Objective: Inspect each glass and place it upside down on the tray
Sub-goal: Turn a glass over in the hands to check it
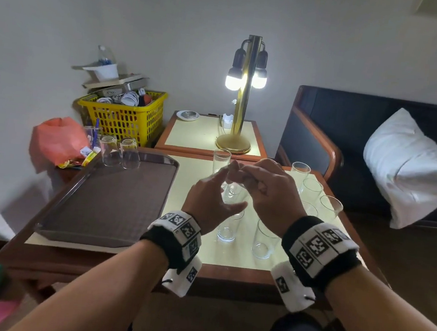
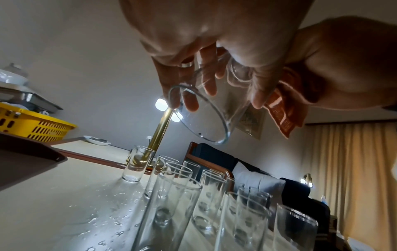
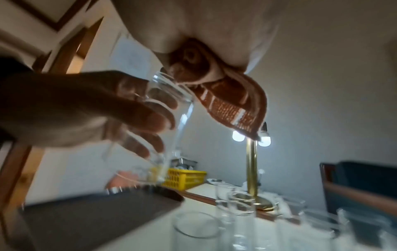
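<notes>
Glasses: two clear inverted tumblers (image 1: 119, 154) at brown plastic tray's (image 1: 106, 205) 12 o'clock; upright remainder (image 1: 263, 239) at 3. Left hand (image 1: 208, 199) gripped third glass (image 2: 206, 108); right hand (image 1: 268, 189) clutched brown patterned cloth (image 2: 281, 117).

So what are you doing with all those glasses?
A person is checking glasses one by one. The left hand holds one glass tilted in the air, while the right hand holds a brown cloth against its bottom end. Two glasses already stand upside down on the brown tray's far corner. Many upright glasses still wait on the wet table.
</notes>
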### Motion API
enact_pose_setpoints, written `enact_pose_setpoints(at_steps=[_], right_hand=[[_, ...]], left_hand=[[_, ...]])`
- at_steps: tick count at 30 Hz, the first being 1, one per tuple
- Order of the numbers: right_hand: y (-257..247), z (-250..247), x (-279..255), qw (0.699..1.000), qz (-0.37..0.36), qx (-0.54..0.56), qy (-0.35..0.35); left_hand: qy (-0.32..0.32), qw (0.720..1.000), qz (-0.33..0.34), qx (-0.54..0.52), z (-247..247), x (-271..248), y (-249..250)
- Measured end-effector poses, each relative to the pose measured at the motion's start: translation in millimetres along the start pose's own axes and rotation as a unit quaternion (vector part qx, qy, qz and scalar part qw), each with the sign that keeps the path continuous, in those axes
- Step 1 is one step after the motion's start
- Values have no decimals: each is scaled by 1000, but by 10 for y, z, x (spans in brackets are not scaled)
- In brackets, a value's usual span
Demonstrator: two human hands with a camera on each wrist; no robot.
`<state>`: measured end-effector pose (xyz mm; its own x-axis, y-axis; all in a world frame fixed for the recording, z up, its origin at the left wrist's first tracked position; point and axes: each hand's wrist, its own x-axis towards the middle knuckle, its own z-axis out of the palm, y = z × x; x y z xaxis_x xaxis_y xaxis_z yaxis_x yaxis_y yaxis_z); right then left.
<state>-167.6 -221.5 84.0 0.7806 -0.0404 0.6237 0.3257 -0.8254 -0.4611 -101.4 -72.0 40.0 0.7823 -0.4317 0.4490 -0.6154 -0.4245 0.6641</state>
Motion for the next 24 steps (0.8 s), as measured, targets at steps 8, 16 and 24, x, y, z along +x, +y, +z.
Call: enact_pose_setpoints(at_steps=[8, 16, 24], right_hand=[[42, 9, 37, 1000, -3, 18, 10], [-97, 1, -59, 984, 60, 143, 93], [-234, 432, -149, 976, 78, 52, 198]], left_hand=[[-5, 993, -62, -96, 23, 82, 2], [98, 778, -335, -523, -253, 248, -102], [71, 655, -345, -668, -95, 238, 42]])
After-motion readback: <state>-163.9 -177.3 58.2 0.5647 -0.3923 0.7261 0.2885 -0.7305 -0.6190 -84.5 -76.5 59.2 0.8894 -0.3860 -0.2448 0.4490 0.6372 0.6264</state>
